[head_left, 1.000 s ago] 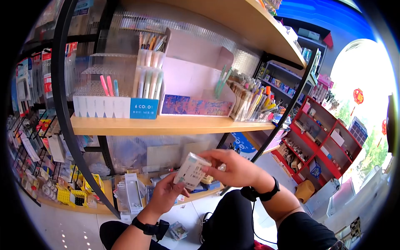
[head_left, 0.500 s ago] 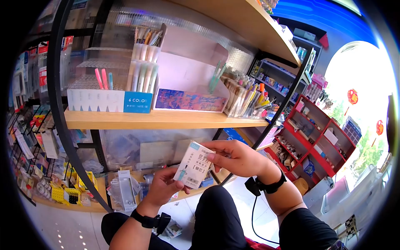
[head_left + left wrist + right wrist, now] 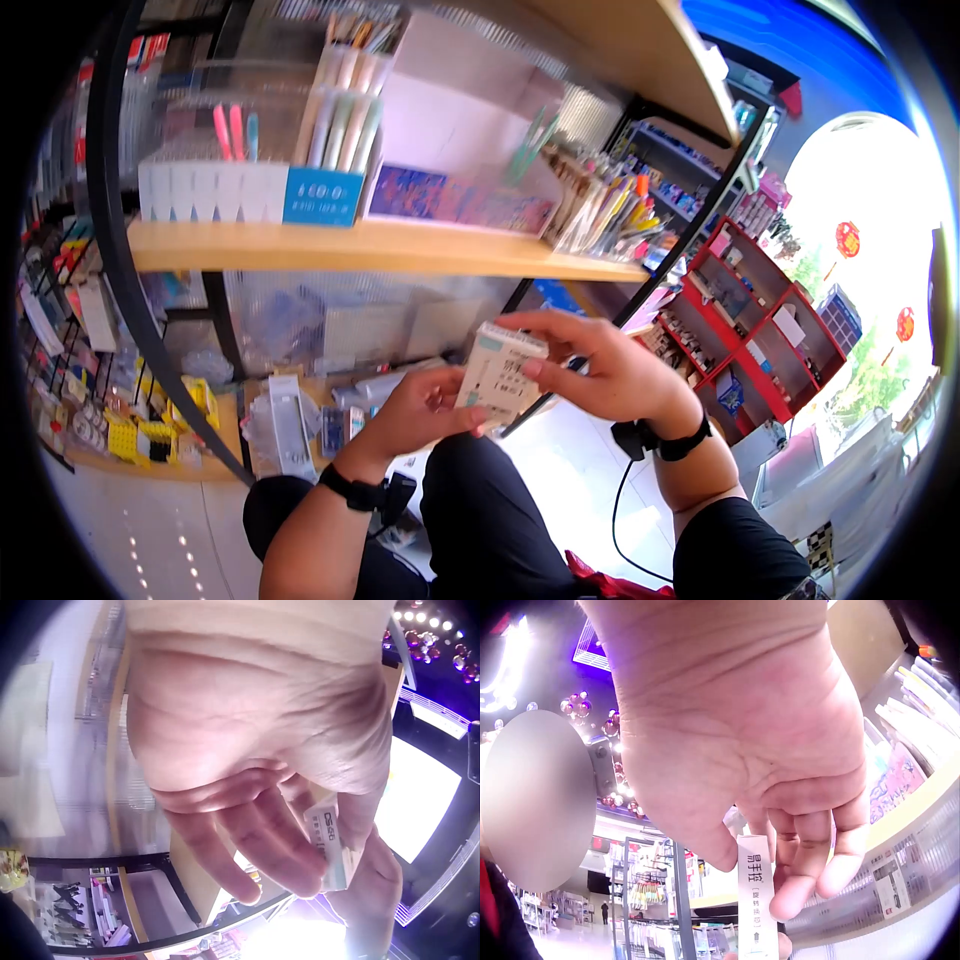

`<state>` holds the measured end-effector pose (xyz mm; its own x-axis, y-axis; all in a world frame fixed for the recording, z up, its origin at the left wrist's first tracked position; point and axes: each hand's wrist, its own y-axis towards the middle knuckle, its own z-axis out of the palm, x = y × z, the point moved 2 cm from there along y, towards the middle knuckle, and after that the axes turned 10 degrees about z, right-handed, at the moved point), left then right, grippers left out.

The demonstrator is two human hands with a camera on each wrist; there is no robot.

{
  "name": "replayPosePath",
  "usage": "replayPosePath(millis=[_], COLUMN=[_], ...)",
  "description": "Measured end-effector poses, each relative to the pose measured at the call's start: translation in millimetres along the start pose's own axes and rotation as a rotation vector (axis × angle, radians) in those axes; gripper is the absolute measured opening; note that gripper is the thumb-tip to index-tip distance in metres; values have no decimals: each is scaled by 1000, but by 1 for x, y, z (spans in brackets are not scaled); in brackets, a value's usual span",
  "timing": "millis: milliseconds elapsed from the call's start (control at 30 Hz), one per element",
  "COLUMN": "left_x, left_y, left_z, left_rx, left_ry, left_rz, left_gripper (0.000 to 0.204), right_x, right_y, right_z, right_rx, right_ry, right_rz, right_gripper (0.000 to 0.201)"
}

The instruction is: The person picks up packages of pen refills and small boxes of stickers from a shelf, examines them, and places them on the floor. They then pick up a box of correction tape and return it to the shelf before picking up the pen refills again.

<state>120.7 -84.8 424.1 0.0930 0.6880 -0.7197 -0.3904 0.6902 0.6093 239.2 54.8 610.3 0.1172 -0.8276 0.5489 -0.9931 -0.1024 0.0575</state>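
Note:
Both hands hold a small white carton (image 3: 497, 378) with teal patches and dark printed characters, in front of the seated person's knees. At its lower left, my left hand (image 3: 418, 412) pinches it with the thumb across the printed face. My right hand (image 3: 615, 372) grips the upper right side, thumb on the face and fingers behind. In the left wrist view the carton (image 3: 327, 844) shows between thumb and fingers, with the other hand beyond it. A narrow printed side of the carton (image 3: 756, 889) faces the right wrist camera.
A wooden shelf (image 3: 390, 249) runs above the hands, bearing a blue-and-white pen box (image 3: 322, 196), a pink display stand (image 3: 440, 120) and pens (image 3: 600, 210). Yellow baskets (image 3: 140, 440) sit low on the left. A red shelf unit (image 3: 755, 330) stands at right.
The carton has been turned from a face with a barcode to another printed face. Hands and carton have shifted right and slightly up in the head view, while the shelf appears higher.

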Motion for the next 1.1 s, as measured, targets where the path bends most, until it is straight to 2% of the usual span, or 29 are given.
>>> replayPosePath(millis=[133,233,300,333,367,433,467,533,600,633,700,733,767,800,867,900,933,967,1000,1067,1100], left_x=[10,4,-1,-2,-2,-13,-17,-19,-22,-28,-31,-31,-33,-34,-34,-33,-33,-32,-33,-31,-27], left_y=[-1,-6,-10,-15,-22,-38,-46,-67,-88,-97,-111,-117,-121,-124,-130,-132,-134,-134,-136,-141,-142], left_z=[-15,-24,-33,-39,-43,-57,-62,-75,-88,-89,-97,-98,-99,-99,-104,-107,-110,-115,-118,-124,-127], left_rx=[29,-9,48,24,51,130,110,36,16,-27,-91,-109,-128,-146,-155,-147,-178,-159,-140,-210,-182], left_ry=[26,-24,72,61,139,374,367,495,548,576,585,577,587,597,608,626,604,674,743,728,810], left_rz=[-69,-121,-183,-194,-269,-445,-460,-611,-643,-645,-650,-664,-698,-733,-766,-789,-804,-828,-856,-927,-938], left_gripper=[40,40,42,42,44,57,57,59,63,66,71,71,70,68,64,60,60,61,62,63,61], right_x=[-6,-14,-18,-23,-29,-44,-54,-74,-119,-139,-193,-225,-257,-268,-326,-348,-368,-385,-398,-426,-436], right_y=[9,20,27,32,36,48,55,71,85,90,97,98,95,93,82,76,69,62,52,41,37], right_z=[12,28,39,46,52,69,78,107,152,178,235,268,300,318,369,389,407,423,437,461,472], right_rx=[8,-31,-8,19,42,154,223,411,514,600,777,872,904,951,992,1021,977,939,983,926,964], right_ry=[-67,7,31,41,59,6,-52,-208,-314,-393,-374,-448,-494,-559,-513,-514,-485,-458,-463,-418,-383], right_rz=[3,-30,10,30,42,107,138,148,103,136,161,237,243,287,408,397,409,417,399,475,503], right_gripper=[42,41,40,40,40,40,41,40,35,33,33,36,38,38,37,37,37,38,38,38,39])
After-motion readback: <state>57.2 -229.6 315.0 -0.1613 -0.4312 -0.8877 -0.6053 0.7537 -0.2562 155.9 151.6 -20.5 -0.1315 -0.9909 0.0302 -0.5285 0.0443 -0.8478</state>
